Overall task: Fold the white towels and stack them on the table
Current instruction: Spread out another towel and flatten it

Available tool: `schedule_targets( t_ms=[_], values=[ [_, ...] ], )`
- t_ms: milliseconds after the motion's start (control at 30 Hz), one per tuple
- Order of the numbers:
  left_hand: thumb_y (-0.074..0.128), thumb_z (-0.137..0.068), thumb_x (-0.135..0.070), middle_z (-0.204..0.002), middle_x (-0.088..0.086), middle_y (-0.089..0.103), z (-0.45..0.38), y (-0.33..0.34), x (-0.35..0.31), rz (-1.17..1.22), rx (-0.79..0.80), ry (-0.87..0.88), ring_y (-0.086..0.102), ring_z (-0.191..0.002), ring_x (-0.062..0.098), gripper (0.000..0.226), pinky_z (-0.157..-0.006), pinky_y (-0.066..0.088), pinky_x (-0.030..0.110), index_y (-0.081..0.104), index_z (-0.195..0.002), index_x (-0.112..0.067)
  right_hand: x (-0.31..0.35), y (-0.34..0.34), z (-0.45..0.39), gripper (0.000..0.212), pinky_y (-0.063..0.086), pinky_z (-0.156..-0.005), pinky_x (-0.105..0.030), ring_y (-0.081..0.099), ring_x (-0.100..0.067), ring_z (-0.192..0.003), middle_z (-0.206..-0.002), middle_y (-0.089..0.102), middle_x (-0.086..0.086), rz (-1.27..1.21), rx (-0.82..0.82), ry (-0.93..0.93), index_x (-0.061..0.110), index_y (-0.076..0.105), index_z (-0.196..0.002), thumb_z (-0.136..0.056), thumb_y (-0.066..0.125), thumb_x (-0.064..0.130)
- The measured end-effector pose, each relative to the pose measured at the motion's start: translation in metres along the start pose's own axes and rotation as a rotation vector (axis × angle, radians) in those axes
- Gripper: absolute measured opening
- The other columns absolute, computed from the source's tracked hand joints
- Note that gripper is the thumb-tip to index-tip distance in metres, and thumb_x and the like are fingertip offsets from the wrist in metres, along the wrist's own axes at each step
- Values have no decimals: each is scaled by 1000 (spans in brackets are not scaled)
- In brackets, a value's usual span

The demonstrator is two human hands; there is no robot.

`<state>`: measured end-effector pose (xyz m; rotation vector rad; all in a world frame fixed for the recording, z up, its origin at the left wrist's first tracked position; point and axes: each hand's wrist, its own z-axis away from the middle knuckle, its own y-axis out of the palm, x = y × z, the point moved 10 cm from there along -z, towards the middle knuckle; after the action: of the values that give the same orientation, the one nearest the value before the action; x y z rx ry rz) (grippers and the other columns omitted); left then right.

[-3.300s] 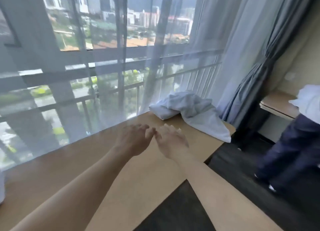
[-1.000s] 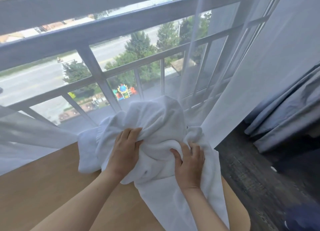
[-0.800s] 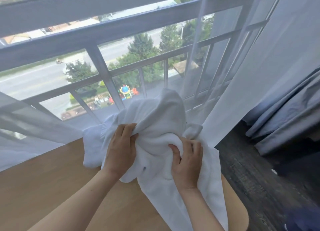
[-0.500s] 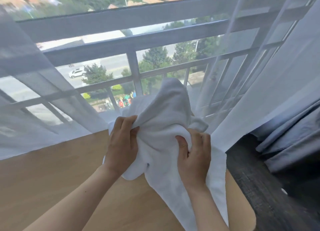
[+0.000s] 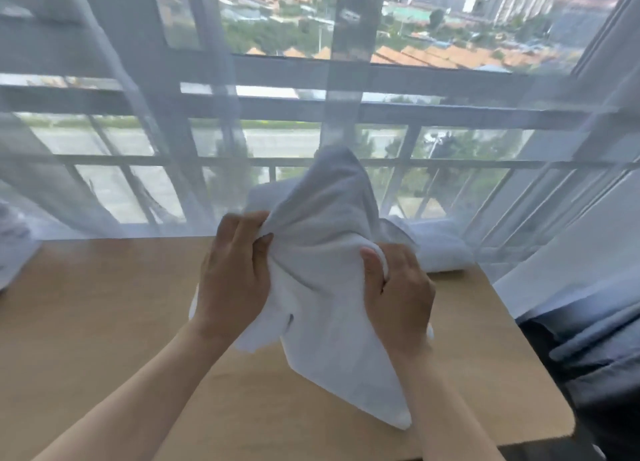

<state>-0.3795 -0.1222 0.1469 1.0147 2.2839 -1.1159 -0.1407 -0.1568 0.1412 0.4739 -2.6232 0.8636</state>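
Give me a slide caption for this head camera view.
Both hands, left and right, grip a crumpled white towel above the wooden table.

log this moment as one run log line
step: unfolded towel lifted | left hand: grips white towel | right hand: grips same towel | second towel: on table, far right

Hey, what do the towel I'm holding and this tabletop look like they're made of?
White towel: probably cotton terry; matte, nubby surface, soft creases where the left hand and right hand grip it. Table: light wood or wood-look laminate; smooth, satin, faint grain. I can't tell which.
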Motion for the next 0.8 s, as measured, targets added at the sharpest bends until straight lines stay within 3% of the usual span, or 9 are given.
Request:
schedule_targets(
  t_ms=[167, 333, 433, 533, 700, 800],
  values=[
    [46, -98, -11, -111, 4, 54, 43, -97, 72, -129, -37, -88, 52, -100, 24, 27, -77, 40, 36, 56, -121, -22, 102, 49, 46, 71, 46, -47, -34, 62, -34, -61, -75, 64, -7, -89, 115, -63, 7, 68, -81, -105, 24, 56],
    [51, -99, -10, -125, 10, 53, 74, -163, 146, -295, -19, -251, 57, -105, 41, 27, -79, 45, 51, 52, -124, -21, 181, 104, 82, 65, 36, -48, -27, 61, -28, -59, -73, 65, -3, -105, 199, -151, 9, 67, -80, -104, 27, 54],
    [50, -100, -14, -123, 11, 52, 89, -187, 188, -388, -23, -326, 58, -101, 44, 23, -79, 46, 54, 52, -123, -20, 212, 141, 102, 59, 35, -47, -26, 57, -24, -55, -70, 62, -1, -118, 254, -198, 11, 64, -78, -104, 31, 53],
    [51, -98, -4, -110, 17, 54, 102, -194, 226, -514, 0, -309, 59, -88, 46, 25, -72, 46, 53, 51, -119, -18, 229, 185, 127, 54, 38, -45, -30, 56, -24, -56, -66, 57, -2, -118, 332, -220, 11, 62, -75, -103, 39, 51],
    [51, -85, 4, -93, 17, 55, 127, -183, 304, -704, 170, -346, 57, -64, 38, 36, -59, 48, 49, 58, -117, -11, 245, 259, 178, 51, 42, -45, -33, 53, -23, -53, -62, 52, -2, -79, 445, -271, 13, 57, -68, -101, 44, 50],
    [68, -75, 13, -89, 17, 59, 153, -164, 343, -761, 301, -366, 57, -60, 36, 43, -55, 50, 46, 63, -113, -7, 244, 298, 212, 52, 44, -51, -35, 52, -25, -55, -64, 52, -2, 6, 554, -293, 15, 58, -70, -102, 39, 51]
  ],
)
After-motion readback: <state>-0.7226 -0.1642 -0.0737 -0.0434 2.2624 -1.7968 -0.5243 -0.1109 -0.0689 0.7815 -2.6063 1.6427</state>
